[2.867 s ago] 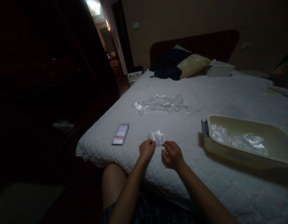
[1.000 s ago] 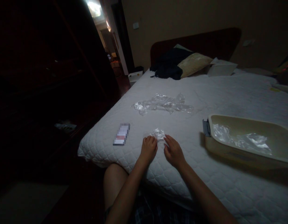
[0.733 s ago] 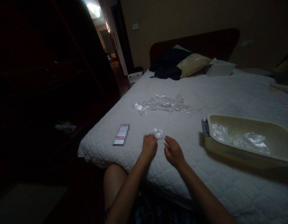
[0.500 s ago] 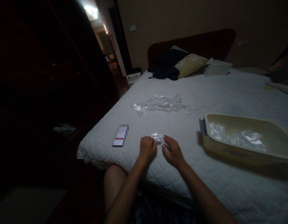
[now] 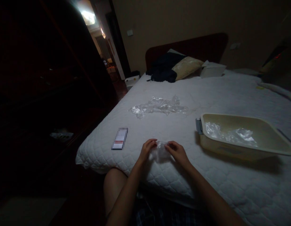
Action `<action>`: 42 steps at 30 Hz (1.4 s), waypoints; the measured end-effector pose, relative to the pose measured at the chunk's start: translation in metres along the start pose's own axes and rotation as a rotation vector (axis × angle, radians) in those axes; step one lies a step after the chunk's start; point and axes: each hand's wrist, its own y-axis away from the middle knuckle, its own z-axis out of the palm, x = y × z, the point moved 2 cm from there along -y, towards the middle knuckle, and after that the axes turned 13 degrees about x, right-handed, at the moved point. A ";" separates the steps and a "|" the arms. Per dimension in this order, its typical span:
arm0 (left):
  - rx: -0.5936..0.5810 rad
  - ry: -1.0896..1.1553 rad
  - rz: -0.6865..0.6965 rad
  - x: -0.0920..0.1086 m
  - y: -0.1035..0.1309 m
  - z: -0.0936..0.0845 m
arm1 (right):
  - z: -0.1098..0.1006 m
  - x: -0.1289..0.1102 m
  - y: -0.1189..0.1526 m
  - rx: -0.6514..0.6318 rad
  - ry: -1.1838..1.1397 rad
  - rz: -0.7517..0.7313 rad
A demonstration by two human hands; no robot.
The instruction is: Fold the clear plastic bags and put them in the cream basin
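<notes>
Between my hands, over the near edge of the bed, hangs a small clear plastic bag [image 5: 162,151]. My left hand [image 5: 148,148] pinches its left upper side. The right upper side is pinched by my right hand [image 5: 177,151]. Whether anything lies inside the bag is too dim to tell. Farther up the bed, a crumpled heap of clear plastic bags [image 5: 158,106] lies spread out. To the right stands a beige plastic bin [image 5: 232,152] with more clear plastic [image 5: 245,135] in it.
A phone [image 5: 120,138] with a blurred screen lies on the white quilted bed [image 5: 95,153], left of my hands. Dark clothing [image 5: 164,66], a beige pillow [image 5: 187,67] and a white box [image 5: 213,69] sit near the headboard [image 5: 187,44]. The bin's grey latch [image 5: 199,126] sticks out leftward.
My right hand, open beside the plastic before, has closed on it. The bag is now lifted and stretched out between both hands. The view has shifted slightly to the right.
</notes>
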 end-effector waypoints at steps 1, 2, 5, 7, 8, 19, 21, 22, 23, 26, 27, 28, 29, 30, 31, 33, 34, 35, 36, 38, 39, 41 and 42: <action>0.008 0.074 -0.043 -0.001 0.001 0.002 | -0.006 -0.004 -0.003 0.030 -0.004 0.012; 0.011 0.136 -0.079 -0.003 0.002 0.004 | -0.013 -0.009 -0.006 0.054 -0.004 0.017; 0.003 0.211 -0.111 -0.009 0.005 0.014 | -0.035 -0.019 -0.014 0.105 0.002 0.010; 0.065 0.160 -0.053 -0.012 0.007 0.022 | -0.048 -0.023 -0.019 0.138 0.004 0.000; 0.111 0.122 -0.011 -0.012 0.008 0.027 | -0.054 -0.024 -0.020 0.156 0.007 -0.006; -0.087 0.258 -0.256 0.002 0.023 0.089 | -0.082 -0.017 -0.011 0.241 0.052 -0.003; -0.079 0.282 -0.281 0.001 0.025 0.095 | -0.085 -0.015 -0.008 0.229 0.059 0.009; -0.085 0.299 -0.293 0.000 0.026 0.097 | -0.086 -0.014 -0.008 0.222 0.055 0.019; -0.095 0.312 -0.307 -0.001 0.026 0.099 | -0.088 -0.012 -0.008 0.220 0.044 0.032; -0.110 0.311 -0.324 -0.003 0.025 0.103 | -0.094 -0.004 -0.007 0.231 -0.016 0.099; -0.112 0.300 -0.323 -0.003 0.024 0.105 | -0.097 0.000 -0.007 0.230 -0.038 0.133; -0.115 0.289 -0.321 -0.003 0.024 0.107 | -0.099 0.003 -0.007 0.226 -0.057 0.173; -0.118 0.284 -0.320 -0.002 0.024 0.109 | -0.100 0.007 -0.007 0.216 -0.069 0.213; -0.124 0.283 -0.321 -0.001 0.024 0.111 | -0.102 0.009 -0.006 0.199 -0.077 0.247; -0.130 0.284 -0.324 0.000 0.025 0.113 | -0.103 0.011 -0.005 0.177 -0.083 0.270; -0.140 0.290 -0.329 0.000 0.026 0.117 | -0.105 0.013 -0.004 0.138 -0.095 0.286; -0.146 0.290 -0.331 0.001 0.027 0.118 | -0.106 0.012 -0.003 0.126 -0.100 0.283; -0.155 0.289 -0.332 0.001 0.028 0.120 | -0.107 0.011 -0.003 0.122 -0.101 0.274; -0.164 0.292 -0.332 0.001 0.028 0.121 | -0.108 0.008 -0.003 0.129 -0.093 0.259; -0.197 0.306 -0.323 0.003 0.027 0.123 | -0.111 0.000 -0.004 0.158 -0.055 0.206; -0.220 0.315 -0.317 0.005 0.025 0.124 | -0.113 -0.007 -0.005 0.167 -0.030 0.172; -0.265 0.323 -0.305 0.008 0.018 0.124 | -0.118 -0.024 -0.009 0.167 0.023 0.103; -0.280 0.309 -0.294 0.009 0.013 0.124 | -0.122 -0.035 -0.012 0.153 0.054 0.075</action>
